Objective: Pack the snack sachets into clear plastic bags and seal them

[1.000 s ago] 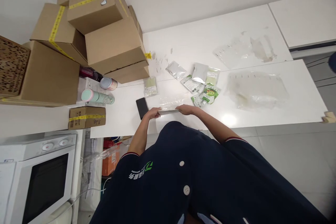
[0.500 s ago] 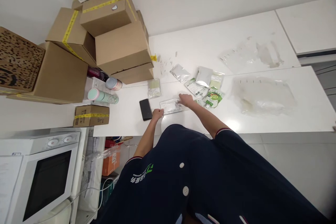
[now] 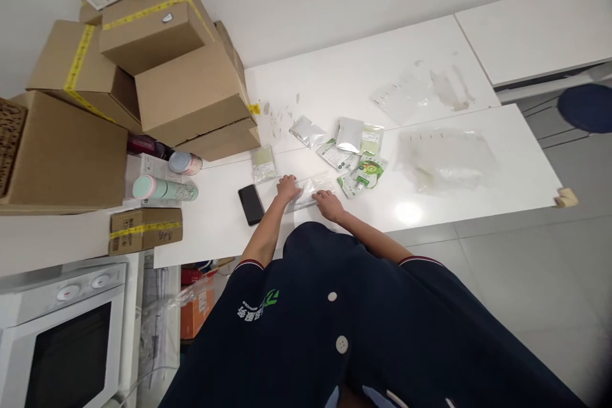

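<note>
A clear plastic bag (image 3: 310,187) with a shiny, crinkled surface lies on the white table in front of me. Across its left end rests my left hand (image 3: 287,189), thumb apart from the fingers, pressing on the plastic. My right hand (image 3: 329,205) touches the bag's lower right part with its fingers spread. What is inside the bag is too blurred to make out. Just left of my left hand lies a black phone (image 3: 251,204). Beyond it is a small clear packet with pale green contents (image 3: 263,164).
Silver pouches (image 3: 350,134) and green-and-white printed packets (image 3: 369,170) lie right of the bag. Large clear plastic bags (image 3: 447,159) spread farther right. Cardboard boxes (image 3: 191,92) are stacked at left, near a mint bottle (image 3: 165,189). A microwave (image 3: 67,338) stands lower left.
My left hand has moved from the bag's near left corner up onto its left end. My right hand has come nearer my body, its fingers now spread. The view has shifted rightward.
</note>
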Available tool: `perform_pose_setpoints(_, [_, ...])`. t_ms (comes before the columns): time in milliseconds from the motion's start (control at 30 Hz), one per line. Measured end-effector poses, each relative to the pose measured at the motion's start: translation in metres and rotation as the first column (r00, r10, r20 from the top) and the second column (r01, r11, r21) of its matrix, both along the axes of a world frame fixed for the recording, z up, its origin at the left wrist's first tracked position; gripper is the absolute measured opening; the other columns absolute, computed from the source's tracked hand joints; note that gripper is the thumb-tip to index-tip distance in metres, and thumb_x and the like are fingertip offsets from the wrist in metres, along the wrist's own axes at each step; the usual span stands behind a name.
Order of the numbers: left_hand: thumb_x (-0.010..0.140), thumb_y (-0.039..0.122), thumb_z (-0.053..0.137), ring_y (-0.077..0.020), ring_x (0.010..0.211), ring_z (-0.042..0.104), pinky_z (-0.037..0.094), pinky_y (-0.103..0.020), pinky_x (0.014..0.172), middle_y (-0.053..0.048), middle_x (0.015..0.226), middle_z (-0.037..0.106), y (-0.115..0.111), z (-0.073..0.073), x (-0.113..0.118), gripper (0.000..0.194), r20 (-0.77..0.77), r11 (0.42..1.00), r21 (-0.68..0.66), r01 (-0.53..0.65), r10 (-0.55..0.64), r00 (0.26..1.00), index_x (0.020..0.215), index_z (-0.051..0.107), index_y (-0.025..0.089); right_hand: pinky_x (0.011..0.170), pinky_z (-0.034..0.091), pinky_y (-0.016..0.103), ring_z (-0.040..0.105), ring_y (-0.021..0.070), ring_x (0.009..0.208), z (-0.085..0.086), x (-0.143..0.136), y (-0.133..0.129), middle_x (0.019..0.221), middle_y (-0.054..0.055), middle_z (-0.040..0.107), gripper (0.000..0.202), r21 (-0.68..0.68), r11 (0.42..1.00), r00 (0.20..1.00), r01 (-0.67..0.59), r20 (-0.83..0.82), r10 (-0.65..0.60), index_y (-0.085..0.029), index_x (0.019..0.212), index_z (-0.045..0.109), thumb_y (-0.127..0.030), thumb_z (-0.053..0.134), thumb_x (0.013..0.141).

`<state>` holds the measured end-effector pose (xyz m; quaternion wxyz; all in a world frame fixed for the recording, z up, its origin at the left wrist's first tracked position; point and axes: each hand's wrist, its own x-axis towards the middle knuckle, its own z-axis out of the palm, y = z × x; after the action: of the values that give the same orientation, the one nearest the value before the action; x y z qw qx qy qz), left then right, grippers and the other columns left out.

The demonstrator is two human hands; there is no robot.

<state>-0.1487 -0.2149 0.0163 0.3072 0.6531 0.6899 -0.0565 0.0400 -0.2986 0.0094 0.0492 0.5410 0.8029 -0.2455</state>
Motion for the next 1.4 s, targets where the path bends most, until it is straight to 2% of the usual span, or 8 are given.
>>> perform_pose_setpoints(133, [0.058, 0.031, 0.080, -0.0266, 0.094, 0.061, 0.042, -0.030, 0.077, -0.010, 0.094, 0.066, 0.002, -0.007, 0.002, 0.040, 0.111, 0.983, -0.180, -0.023, 0.043, 0.993, 0.090, 0.062, 0.015, 0.095, 0.041, 0.038, 0.046, 0.0284, 0.119, -0.002, 0.010, 0.003, 0.133, 0.016, 0.050, 0.051, -0.086, 0.980, 0.982, 0.177, -0.050, -0.182, -0.014, 0.144, 0.037, -0.022, 0.039, 0.093])
perform_pose_setpoints(300, [0.058, 0.027, 0.075, -0.0154, 0.062, 0.055, 0.039, -0.025, 0.059, 0.004, 0.055, 0.053, -0.018, -0.003, -0.004, 0.018, 0.406, 0.941, -0.324, 0.095, 0.047, 0.913, 0.059, 0.061, 0.016, 0.094, 0.042, 0.039, 0.048, 0.0288, 0.119, -0.001, 0.013, 0.003, 0.132, 0.016, 0.049, 0.053, -0.151, 0.949, 0.948, 0.276, -0.117, -0.295, -0.020, 0.145, 0.036, -0.030, 0.041, 0.093])
perform_pose_setpoints(633, [0.061, 0.020, 0.074, -0.0192, 0.089, 0.062, 0.047, -0.031, 0.082, -0.006, 0.094, 0.068, -0.045, 0.035, 0.002, 0.042, 0.790, 0.896, -0.408, 0.173, 0.251, 0.560, 0.103, 0.066, 0.014, 0.104, 0.036, 0.046, 0.034, 0.0322, 0.134, 0.009, 0.012, 0.002, 0.150, 0.017, 0.031, 0.067, -0.037, 0.968, 0.911, 0.247, -0.331, -0.245, -0.019, 0.149, 0.030, -0.047, 0.047, 0.091])
perform_pose_setpoints(800, [0.069, 0.023, 0.070, -0.0197, 0.088, 0.061, 0.047, -0.030, 0.080, -0.007, 0.095, 0.067, -0.038, 0.064, 0.006, 0.034, 0.790, 0.894, -0.338, 0.294, 0.100, 0.605, 0.101, 0.066, 0.013, 0.103, 0.039, 0.039, 0.047, 0.0272, 0.127, 0.023, 0.019, 0.001, 0.139, 0.013, 0.050, 0.066, -0.274, 0.946, 0.745, 0.172, -0.593, -0.307, -0.018, 0.141, 0.043, -0.052, 0.053, 0.086])
perform_pose_setpoints(1033, [0.067, 0.028, 0.073, -0.0167, 0.083, 0.056, 0.046, -0.029, 0.077, -0.005, 0.103, 0.060, -0.040, 0.079, 0.004, 0.059, 0.543, 0.987, -0.021, 0.156, -0.120, 0.831, 0.123, 0.055, 0.018, 0.075, 0.049, 0.033, 0.063, 0.0202, 0.079, 0.036, 0.019, -0.008, 0.083, 0.004, 0.069, 0.056, -0.730, 0.681, 0.384, -0.056, -0.646, -0.660, -0.014, 0.102, 0.064, -0.060, 0.067, 0.070])
perform_pose_setpoints(1167, [0.075, 0.038, 0.066, -0.0176, 0.084, 0.056, 0.044, -0.027, 0.078, -0.005, 0.097, 0.063, -0.045, 0.080, -0.002, 0.037, 0.504, 0.969, -0.034, 0.243, -0.193, 0.842, 0.106, 0.067, 0.017, 0.071, 0.049, 0.029, 0.062, 0.0165, 0.074, 0.025, 0.009, -0.018, 0.081, 0.002, 0.068, 0.051, -0.769, 0.635, 0.280, -0.077, -0.628, -0.726, -0.015, 0.098, 0.064, -0.057, 0.070, 0.069])
perform_pose_setpoints(1267, [0.080, 0.036, 0.059, -0.0175, 0.074, 0.055, 0.043, -0.026, 0.072, -0.002, 0.074, 0.063, -0.042, 0.081, -0.006, 0.024, 0.477, 0.938, -0.100, 0.331, -0.247, 0.844, 0.089, 0.071, 0.017, 0.070, 0.049, 0.028, 0.062, 0.0155, 0.073, 0.016, -0.001, -0.023, 0.080, 0.001, 0.068, 0.045, -0.743, 0.669, 0.347, 0.000, -0.628, -0.697, -0.016, 0.093, 0.064, -0.057, 0.065, 0.074])
perform_pose_setpoints(1400, [0.075, 0.026, 0.064, -0.0217, 0.080, 0.059, 0.041, -0.031, 0.085, -0.004, 0.071, 0.066, -0.024, 0.080, -0.008, 0.009, 0.280, 0.906, -0.146, 0.397, -0.347, 0.895, 0.075, 0.071, 0.020, 0.068, 0.050, 0.026, 0.064, 0.0151, 0.069, 0.011, -0.002, -0.024, 0.079, 0.001, 0.069, 0.031, -0.647, 0.758, 0.644, 0.084, -0.545, -0.537, -0.017, 0.088, 0.065, -0.047, 0.065, 0.079])
